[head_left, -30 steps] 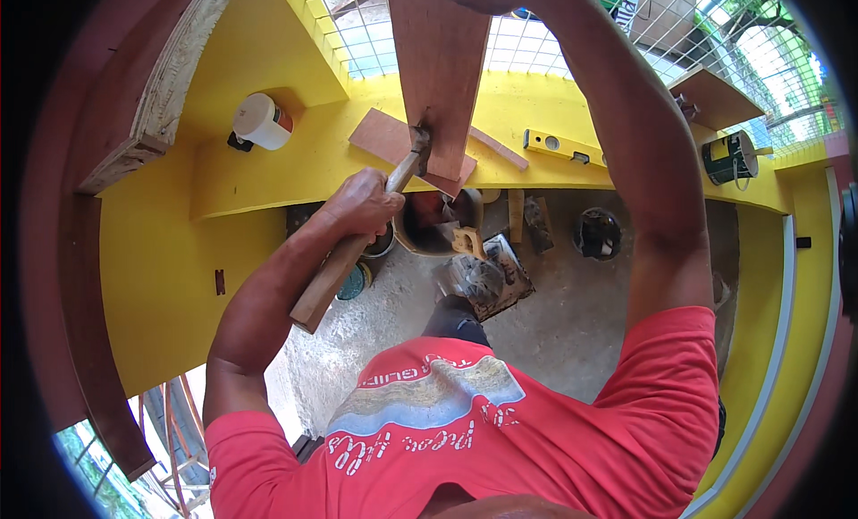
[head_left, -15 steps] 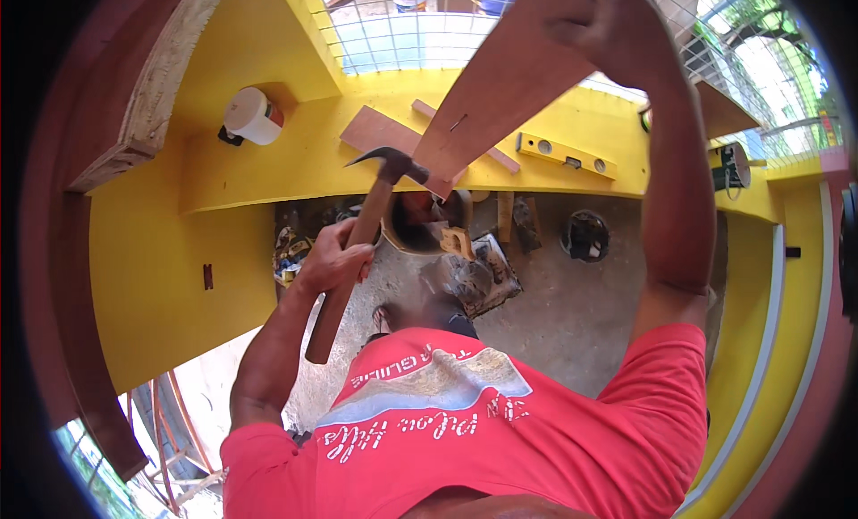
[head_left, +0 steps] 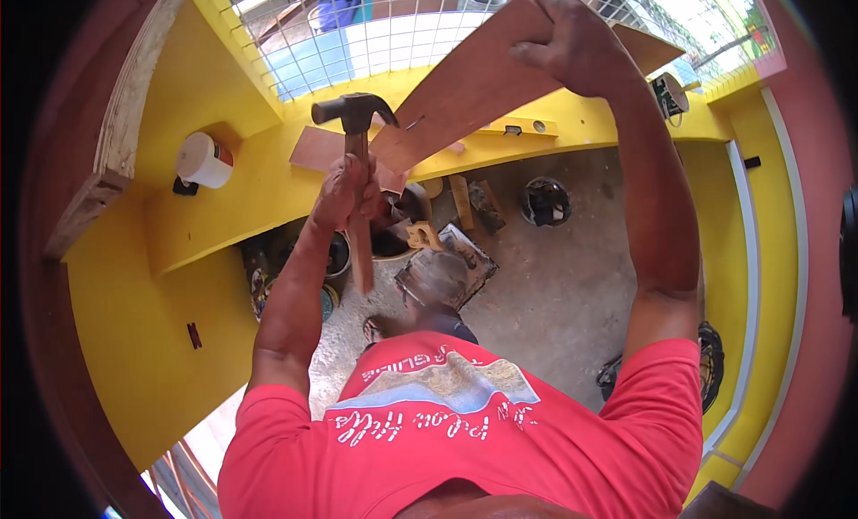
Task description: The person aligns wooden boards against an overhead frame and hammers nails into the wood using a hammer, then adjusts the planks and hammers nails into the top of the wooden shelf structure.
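Observation:
My left hand (head_left: 344, 195) is wrapped round the wooden handle of a claw hammer (head_left: 358, 113). The hammer stands head up, its curved claw pointing right, close to a nail (head_left: 415, 123) that sticks out of a reddish-brown board (head_left: 474, 81). Whether claw and nail touch I cannot tell. Gripping the board's upper end is my right hand (head_left: 581, 50), with the thumb on the near face. The board slants down to the left over a yellow ledge (head_left: 241, 217), and its lower end is near the hammer.
A white tub (head_left: 206, 161) and smaller board (head_left: 315, 149) sit on the ledge. A yellow spirit level (head_left: 527, 128) lies partly behind the held board. Below are a handsaw (head_left: 424, 236), a dark bucket (head_left: 546, 202) and a tray (head_left: 469, 255). Wire mesh (head_left: 402, 36) closes the far side.
The hammer has turned so its claw points right instead of left, and it has come up beside the nail. The board leans lower to the right in my right hand. The whole view has shifted.

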Tool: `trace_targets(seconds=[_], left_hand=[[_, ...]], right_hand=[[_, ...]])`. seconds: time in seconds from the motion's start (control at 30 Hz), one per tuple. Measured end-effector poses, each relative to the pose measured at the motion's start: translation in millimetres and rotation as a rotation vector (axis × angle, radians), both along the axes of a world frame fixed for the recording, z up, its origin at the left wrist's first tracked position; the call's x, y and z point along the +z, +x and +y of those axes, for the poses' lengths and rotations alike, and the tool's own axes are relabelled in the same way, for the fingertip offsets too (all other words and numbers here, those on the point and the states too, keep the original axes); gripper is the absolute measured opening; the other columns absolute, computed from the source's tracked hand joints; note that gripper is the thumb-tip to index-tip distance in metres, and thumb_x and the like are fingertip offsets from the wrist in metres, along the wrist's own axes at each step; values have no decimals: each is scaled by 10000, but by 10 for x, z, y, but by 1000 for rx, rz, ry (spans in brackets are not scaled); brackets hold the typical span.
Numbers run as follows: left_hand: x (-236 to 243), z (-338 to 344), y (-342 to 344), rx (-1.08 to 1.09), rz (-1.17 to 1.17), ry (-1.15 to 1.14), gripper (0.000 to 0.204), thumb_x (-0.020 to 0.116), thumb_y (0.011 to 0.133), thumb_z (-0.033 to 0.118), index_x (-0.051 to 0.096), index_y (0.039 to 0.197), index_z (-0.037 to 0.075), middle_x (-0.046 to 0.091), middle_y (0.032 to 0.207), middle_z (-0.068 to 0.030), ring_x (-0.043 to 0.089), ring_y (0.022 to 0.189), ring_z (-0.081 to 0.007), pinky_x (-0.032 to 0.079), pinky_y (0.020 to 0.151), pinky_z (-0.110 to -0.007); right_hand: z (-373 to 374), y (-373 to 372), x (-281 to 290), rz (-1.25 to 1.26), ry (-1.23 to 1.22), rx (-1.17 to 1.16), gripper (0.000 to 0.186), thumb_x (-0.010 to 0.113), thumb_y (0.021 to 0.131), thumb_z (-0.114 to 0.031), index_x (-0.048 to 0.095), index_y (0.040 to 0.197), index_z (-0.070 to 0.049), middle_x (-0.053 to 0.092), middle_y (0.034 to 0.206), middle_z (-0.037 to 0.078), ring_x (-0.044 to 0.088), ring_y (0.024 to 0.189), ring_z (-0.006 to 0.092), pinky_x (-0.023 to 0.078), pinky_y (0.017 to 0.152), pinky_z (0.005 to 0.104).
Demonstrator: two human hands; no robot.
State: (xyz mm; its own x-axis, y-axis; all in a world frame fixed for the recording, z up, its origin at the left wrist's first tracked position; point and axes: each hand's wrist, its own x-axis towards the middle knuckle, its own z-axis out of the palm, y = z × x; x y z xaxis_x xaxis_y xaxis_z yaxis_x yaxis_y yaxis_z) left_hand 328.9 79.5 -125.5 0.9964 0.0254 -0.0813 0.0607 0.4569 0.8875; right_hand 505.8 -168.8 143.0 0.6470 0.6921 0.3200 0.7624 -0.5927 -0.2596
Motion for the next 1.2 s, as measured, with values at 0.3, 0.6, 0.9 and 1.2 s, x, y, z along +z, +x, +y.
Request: trace_targets(seconds=[0.3,0.6,0.9,1.2], left_hand=[[-160,-194,-1,-331,-42,-719,574,396,900,716,465,1019,159,400,623,16,422,435,-105,414,403,-290],[-104,-172,-185,-330,24,-772,567,395,904,711,465,1003,157,394,622,24,423,440,-89,421,403,-289],[424,-213,-281,34,331,-258,499,471,916,658,434,946,162,393,615,23,435,438,-101,429,412,-303],[995,-85,-313,133,533,-75,511,542,896,635,434,954,139,420,669,21,460,461,-82,475,425,-291]], right_hand=[[228,-460,313,154,-110,-1,589,748,737,-192,548,1246,25,635,1098,253,606,1068,389,475,923,432],[522,-603,183,-21,-40,21,479,691,754,-169,559,1160,48,595,1152,275,583,1081,409,477,925,447],[1000,-743,286,-8,-270,-157,372,630,788,-175,570,1078,51,647,1024,249,634,1003,375,527,834,445],[1234,-793,47,-204,-136,-46,281,614,793,-146,585,1026,9,672,976,229,659,963,352,528,841,425]])
